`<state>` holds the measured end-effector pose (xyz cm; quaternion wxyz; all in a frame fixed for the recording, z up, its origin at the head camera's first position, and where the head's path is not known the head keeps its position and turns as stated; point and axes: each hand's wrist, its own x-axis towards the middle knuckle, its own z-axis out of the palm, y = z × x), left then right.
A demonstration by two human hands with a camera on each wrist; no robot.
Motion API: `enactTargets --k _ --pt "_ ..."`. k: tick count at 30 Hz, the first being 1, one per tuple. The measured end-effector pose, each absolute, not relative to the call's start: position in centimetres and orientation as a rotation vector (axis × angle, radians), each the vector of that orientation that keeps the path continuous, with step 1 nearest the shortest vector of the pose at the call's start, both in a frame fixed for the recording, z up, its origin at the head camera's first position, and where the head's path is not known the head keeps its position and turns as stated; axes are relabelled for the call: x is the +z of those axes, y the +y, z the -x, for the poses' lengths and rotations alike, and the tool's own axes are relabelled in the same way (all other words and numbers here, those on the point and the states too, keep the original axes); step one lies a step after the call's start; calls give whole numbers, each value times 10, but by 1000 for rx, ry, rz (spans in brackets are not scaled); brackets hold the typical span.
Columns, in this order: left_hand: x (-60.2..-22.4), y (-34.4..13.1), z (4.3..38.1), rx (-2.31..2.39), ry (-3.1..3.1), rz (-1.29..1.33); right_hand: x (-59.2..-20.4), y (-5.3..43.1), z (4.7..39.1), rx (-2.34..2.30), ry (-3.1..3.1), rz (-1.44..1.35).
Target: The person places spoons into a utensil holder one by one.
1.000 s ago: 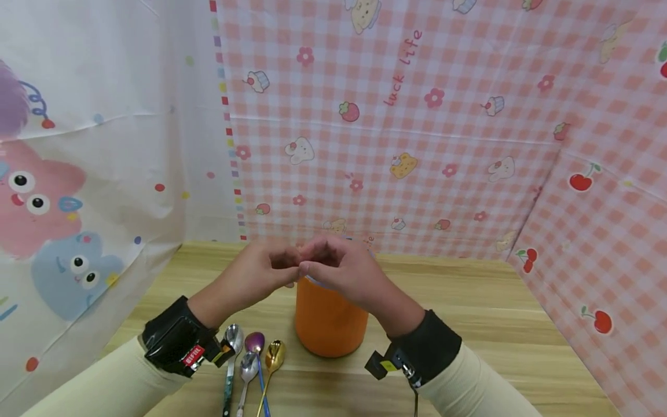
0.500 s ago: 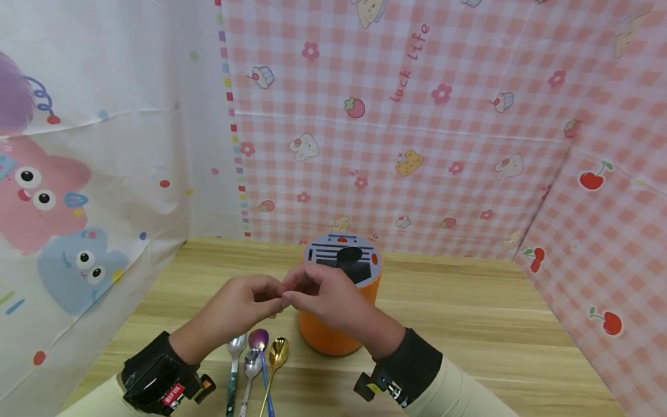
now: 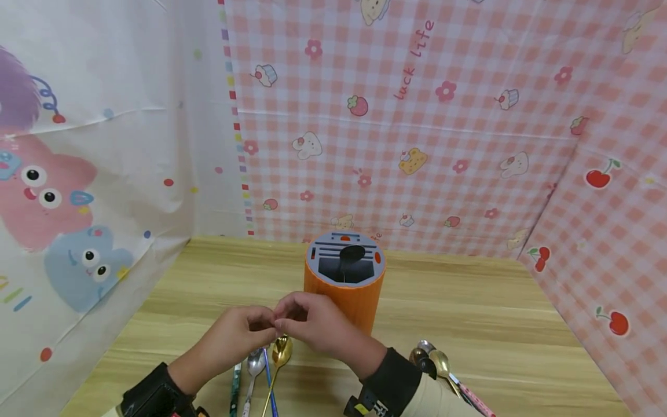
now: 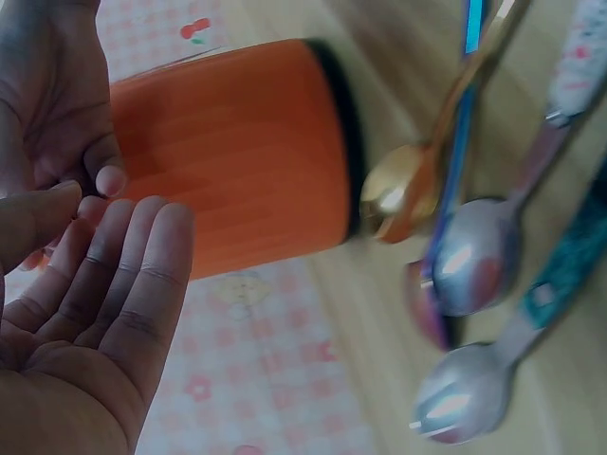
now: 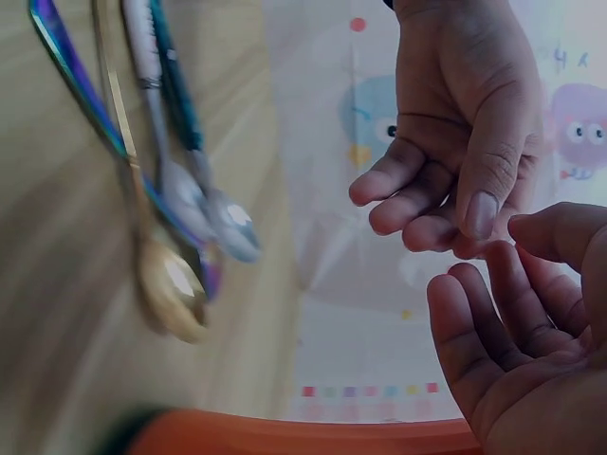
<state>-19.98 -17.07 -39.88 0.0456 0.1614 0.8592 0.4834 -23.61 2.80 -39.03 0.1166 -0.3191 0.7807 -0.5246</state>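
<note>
My left hand (image 3: pixel 237 336) and right hand (image 3: pixel 323 330) meet at their fingertips in front of an orange cylindrical holder (image 3: pixel 365 304). The wrist views show both with loosely bent fingers and nothing held. Just below the fingertips lies a gold spoon (image 3: pixel 282 350). Beside it on the wooden table are a silver spoon (image 3: pixel 255 363) with a white patterned handle, a purple-bowled spoon with a blue handle (image 4: pixel 460 152), and a spoon with a teal handle (image 4: pixel 569 265). The holder's grey slotted top (image 3: pixel 316 278) has a dark round-headed utensil (image 3: pixel 352 253) standing in its large opening.
More spoons lie in a bunch by my right forearm, among them a gold one (image 3: pixel 440 364) and one with a pink handle (image 3: pixel 482 406). A pink checked cloth (image 3: pixel 385 127) hangs behind the table (image 3: pixel 458 295), and a white printed cloth (image 3: pixel 156 150) hangs at the left.
Both hands have come down and back from the holder's top, fingertips still together, to above the left spoons. The slotted top is now uncovered, and the right bunch of spoons has come into view.
</note>
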Motion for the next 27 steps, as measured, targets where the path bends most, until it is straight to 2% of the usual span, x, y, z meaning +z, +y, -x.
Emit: enactTargets --k 14,27 --pt "-454 -180 187 1515 2622 -426 -450 13 235 -1507 2259 794" --pt "-479 -179 180 1518 2596 -442 -481 11 235 -1344 2310 855"
